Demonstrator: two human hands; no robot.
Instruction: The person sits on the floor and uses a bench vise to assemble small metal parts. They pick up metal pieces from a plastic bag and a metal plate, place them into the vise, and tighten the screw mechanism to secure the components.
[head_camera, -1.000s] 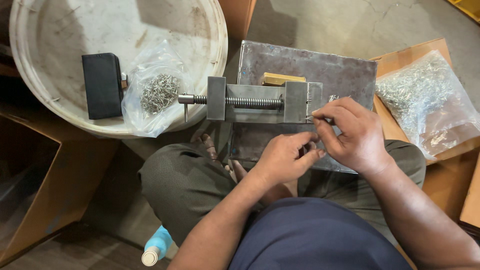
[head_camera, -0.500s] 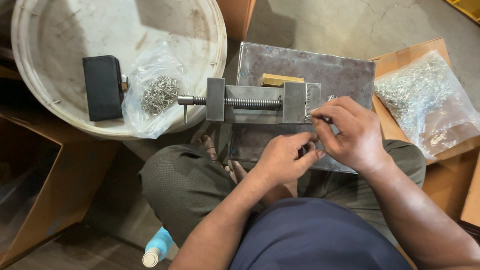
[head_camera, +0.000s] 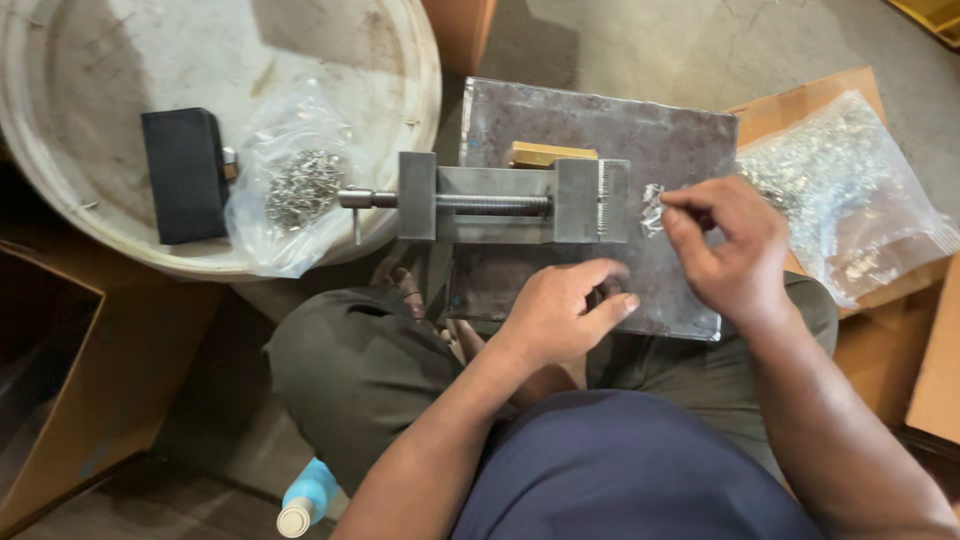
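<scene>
A small steel vise (head_camera: 500, 198) lies across a worn metal plate (head_camera: 610, 130) on my lap. My right hand (head_camera: 725, 250) sits just right of the vise's toothed jaw, fingertips pinched on a small shiny metal piece (head_camera: 652, 208). My left hand (head_camera: 565, 315) rests below the vise on the plate's near edge, fingers curled; whether it holds anything is hidden. A brass-coloured block (head_camera: 545, 154) lies behind the vise.
A white round tub lid (head_camera: 120, 60) at the left carries a black box (head_camera: 183, 175) and a clear bag of small metal parts (head_camera: 300, 185). A bigger bag of shiny parts (head_camera: 850, 180) lies on cardboard at the right. A blue-and-white bottle (head_camera: 305, 495) stands by my knee.
My hands have separated. The right hand moved right and up with the shiny piece beside the vise jaw; the left hand dropped slightly toward the plate's near edge.
</scene>
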